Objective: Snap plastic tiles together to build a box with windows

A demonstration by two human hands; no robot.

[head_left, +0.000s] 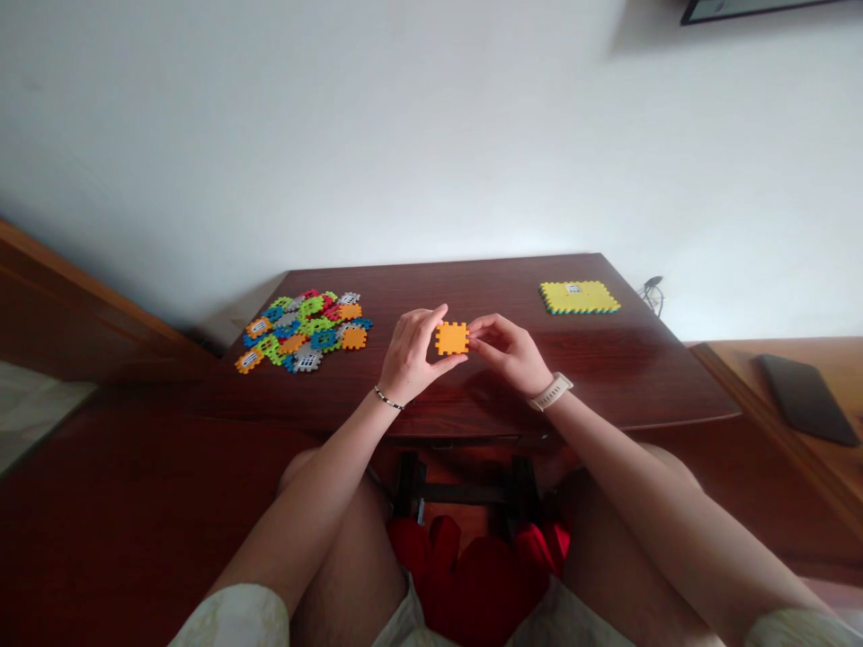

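An orange square tile (452, 339) with notched edges is held up over the middle of the table, its flat face toward me. My left hand (413, 355) grips it from the left, thumb along the bottom edge and fingers near the top. On the other side, my right hand (507, 352) pinches the tile's right edge between thumb and fingertips. To the left lies a loose pile of notched tiles (311, 316) in green, blue, red, grey and orange, some with white window-like inserts.
A yellow notched board (585, 297) with a greenish edge and a small window piece lies at the table's right rear. The dark wooden table (431, 400) meets a white wall. A black cable (653, 292) hangs beyond its right edge, and a dark flat device (805, 398) rests on wood at right.
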